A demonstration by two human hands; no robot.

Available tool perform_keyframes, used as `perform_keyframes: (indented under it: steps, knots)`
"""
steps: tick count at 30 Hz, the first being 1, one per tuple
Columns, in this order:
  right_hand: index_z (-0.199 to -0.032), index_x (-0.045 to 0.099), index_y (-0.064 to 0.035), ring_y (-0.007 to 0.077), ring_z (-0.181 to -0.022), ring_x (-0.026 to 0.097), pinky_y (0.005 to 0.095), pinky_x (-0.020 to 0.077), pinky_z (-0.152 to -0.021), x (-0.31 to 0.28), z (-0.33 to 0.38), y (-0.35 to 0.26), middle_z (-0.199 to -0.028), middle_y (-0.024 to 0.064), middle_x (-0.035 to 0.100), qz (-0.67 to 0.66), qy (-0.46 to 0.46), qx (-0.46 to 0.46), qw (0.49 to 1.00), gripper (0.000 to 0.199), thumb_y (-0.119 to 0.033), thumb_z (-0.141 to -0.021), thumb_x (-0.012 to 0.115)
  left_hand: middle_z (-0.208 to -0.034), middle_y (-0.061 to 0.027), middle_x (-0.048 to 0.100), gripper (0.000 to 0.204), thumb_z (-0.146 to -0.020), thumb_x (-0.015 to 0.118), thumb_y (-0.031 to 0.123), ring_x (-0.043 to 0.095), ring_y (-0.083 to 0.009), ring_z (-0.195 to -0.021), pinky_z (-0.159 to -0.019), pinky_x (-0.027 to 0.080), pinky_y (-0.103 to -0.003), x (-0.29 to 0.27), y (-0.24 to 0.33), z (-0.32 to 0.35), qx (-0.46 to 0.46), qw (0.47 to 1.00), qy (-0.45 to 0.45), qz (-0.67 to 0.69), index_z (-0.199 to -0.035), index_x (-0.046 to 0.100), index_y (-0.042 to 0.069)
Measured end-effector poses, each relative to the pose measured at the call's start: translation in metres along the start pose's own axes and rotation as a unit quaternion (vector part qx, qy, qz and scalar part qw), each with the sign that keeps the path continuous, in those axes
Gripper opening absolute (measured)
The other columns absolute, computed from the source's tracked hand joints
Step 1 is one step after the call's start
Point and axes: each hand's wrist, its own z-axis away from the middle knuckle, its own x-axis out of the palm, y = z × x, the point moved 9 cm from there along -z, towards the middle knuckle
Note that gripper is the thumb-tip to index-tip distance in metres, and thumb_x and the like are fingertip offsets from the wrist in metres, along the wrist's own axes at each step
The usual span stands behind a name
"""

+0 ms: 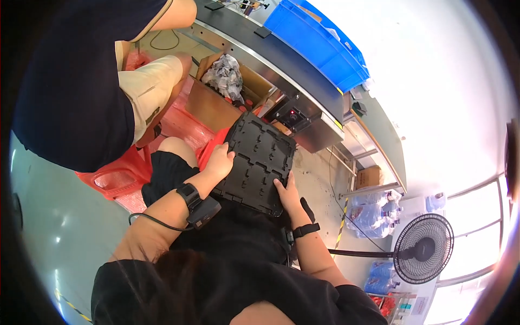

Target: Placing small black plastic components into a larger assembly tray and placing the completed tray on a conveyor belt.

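A matte black moulded plastic tray (pixel 259 162), ribbed with rectangular pockets, lay on the person's lap. The left hand (pixel 219 161) gripped its nine-o'clock edge; the right hand (pixel 287 194) clasped its five-o'clock corner. At twelve o'clock sat an open brown cardboard box (pixel 216 97), at one o'clock a blue plastic crate (pixel 319 40).

Open brown cardboard box (pixel 216 100) under the steel bench, crumpled grey wrapping (pixel 226 76) inside. Small closed cardboard carton (pixel 370 176) beneath the right-hand table. Shrink-wrapped packs of clear plastic bottles (pixel 371 214) beside the fan.
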Motion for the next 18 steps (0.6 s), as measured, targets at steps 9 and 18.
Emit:
perform_keyframes:
  steps: [9,18]
  knots:
    - [-0.143,0.012,0.0024,0.0409,-0.119,0.046,0.0386,0.0362,-0.100,-0.003,0.008,-0.020,-0.127,0.0326,0.045,0.025,-0.077,0.065,0.995,0.080,-0.041,-0.089,0.051,-0.112,-0.0318,0.049,0.044,-0.089,0.049,0.014,0.047,-0.0449,-0.108,-0.094,0.039,-0.044,-0.007,0.007,0.005,0.067,0.993,0.083,-0.044,-0.125,0.041,-0.011]
    - [-0.117,0.055,0.0013,0.0358,-0.102,0.055,0.0410,0.0425,-0.093,-0.137,-0.074,-0.171,-0.105,0.0195,0.058,0.078,-0.249,-0.213,0.941,0.055,-0.037,-0.079,0.066,-0.125,-0.0270,0.047,0.048,-0.087,0.055,0.018,0.043,-0.0392,-0.121,-0.103,0.033,-0.040,-0.059,0.061,0.004,0.033,0.998,0.001,-0.058,-0.125,0.043,-0.007]
